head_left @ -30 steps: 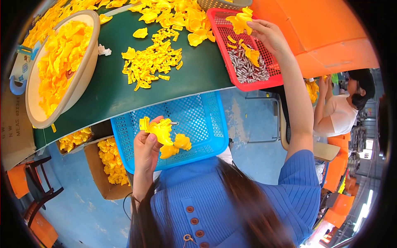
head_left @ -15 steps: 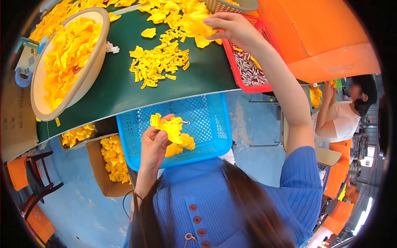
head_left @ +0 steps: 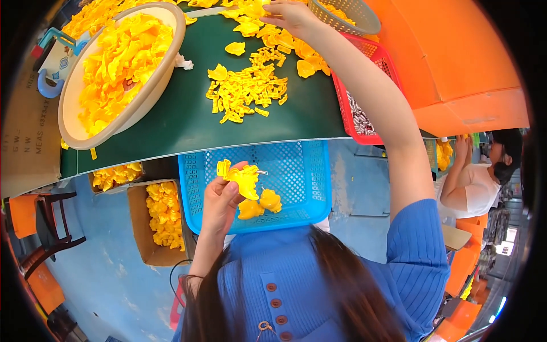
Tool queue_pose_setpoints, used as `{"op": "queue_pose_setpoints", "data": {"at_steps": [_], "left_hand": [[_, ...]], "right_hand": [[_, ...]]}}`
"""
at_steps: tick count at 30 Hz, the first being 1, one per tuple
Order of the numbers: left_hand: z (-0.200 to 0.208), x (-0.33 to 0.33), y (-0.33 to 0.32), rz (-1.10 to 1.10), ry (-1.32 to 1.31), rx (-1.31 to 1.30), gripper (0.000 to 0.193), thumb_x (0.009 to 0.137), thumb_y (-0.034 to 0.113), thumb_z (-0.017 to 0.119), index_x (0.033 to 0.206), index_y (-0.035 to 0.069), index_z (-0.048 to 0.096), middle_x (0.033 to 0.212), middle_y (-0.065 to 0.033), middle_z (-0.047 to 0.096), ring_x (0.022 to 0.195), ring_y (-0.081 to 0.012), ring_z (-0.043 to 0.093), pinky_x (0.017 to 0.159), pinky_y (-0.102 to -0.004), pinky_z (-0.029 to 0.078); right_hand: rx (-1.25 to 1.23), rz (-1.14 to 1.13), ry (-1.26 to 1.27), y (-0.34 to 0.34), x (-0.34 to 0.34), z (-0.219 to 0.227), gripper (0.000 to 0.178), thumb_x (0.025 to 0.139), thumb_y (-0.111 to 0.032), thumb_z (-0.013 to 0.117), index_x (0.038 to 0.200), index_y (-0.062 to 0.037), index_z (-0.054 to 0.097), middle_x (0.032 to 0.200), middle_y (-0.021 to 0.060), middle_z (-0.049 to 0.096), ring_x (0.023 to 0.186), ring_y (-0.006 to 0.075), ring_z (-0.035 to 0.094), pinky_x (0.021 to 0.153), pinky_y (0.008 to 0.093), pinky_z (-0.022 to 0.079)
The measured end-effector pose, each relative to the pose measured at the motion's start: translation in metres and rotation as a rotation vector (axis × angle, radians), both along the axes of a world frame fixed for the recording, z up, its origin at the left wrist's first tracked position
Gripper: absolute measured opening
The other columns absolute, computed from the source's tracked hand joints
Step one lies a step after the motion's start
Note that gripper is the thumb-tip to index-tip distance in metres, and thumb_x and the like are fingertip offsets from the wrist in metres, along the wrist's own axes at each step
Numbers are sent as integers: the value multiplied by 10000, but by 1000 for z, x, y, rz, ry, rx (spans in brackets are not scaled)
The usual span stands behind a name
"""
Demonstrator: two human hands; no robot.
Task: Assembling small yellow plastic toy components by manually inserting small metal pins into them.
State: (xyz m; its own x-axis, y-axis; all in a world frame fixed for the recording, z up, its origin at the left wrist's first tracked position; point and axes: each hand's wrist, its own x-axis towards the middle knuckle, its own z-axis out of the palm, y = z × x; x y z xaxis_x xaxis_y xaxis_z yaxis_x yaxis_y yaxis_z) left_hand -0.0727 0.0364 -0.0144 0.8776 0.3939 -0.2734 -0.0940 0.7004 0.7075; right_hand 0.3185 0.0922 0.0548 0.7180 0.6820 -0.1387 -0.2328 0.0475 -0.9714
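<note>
The person's left grip pinches a yellow piece between thumb and fingers, its metal pin pointing right, over the blue basket on the near side. Across from me, the right grip reaches to the far yellow pile; whether its fingers have closed on anything, I can't tell. Small yellow strips lie mid-counter, a heaped beige basin to their left, a red basket of metal pins to the right.
</note>
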Motion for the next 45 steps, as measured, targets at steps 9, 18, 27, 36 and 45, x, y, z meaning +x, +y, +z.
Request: {"op": "queue_pose_setpoints", "data": {"at_steps": [9, 18, 27, 36, 45], "left_hand": [[-8, -5, 1, 20, -6, 0, 599, 810, 296, 629, 1221, -84, 414, 1143, -139, 553, 973, -164, 585, 828, -263, 483], [-5, 13, 1, -45, -5, -4, 574, 813, 280, 628, 1205, -86, 426, 1147, -141, 551, 966, -164, 592, 806, -262, 499], [0, 17, -9, -102, -9, -12, 562, 795, 278, 648, 1186, -77, 453, 1161, -135, 546, 954, -167, 599, 791, -278, 514], [6, 21, -9, -113, -46, 37, 538, 800, 271, 641, 1170, -77, 465, 1187, -135, 529, 954, -174, 595, 792, -283, 510], [-15, -7, 12, 19, 30, -3, 524, 808, 250, 633, 1181, -71, 454, 1193, -140, 524, 977, -181, 587, 815, -297, 501]], "right_hand": [[38, 66, -331, -47, -61, 50, 563, 843, -158, 574, 1319, -10, 312, 1265, 142, 431, 1059, 232, 515, 861, 325, 454], [-1010, 0, -1202, -271, -17, 24, 353, 744, -213, 675, 984, 35, 603, 903, 147, 631, 815, 204, 609, 720, 311, 476], [-921, -89, -908, -279, -5, 26, 217, 755, -149, 633, 853, 44, 623, 677, 80, 607, 613, 140, 581, 573, 256, 453], [-161, 243, -550, -83, -17, 57, 336, 787, -216, 614, 1026, 18, 579, 876, 109, 634, 842, 173, 613, 744, 269, 482], [-896, -387, -1440, -101, 92, 40, 488, 711, -357, 661, 1109, -86, 580, 1006, 87, 633, 965, 279, 585, 824, 367, 457]]}}
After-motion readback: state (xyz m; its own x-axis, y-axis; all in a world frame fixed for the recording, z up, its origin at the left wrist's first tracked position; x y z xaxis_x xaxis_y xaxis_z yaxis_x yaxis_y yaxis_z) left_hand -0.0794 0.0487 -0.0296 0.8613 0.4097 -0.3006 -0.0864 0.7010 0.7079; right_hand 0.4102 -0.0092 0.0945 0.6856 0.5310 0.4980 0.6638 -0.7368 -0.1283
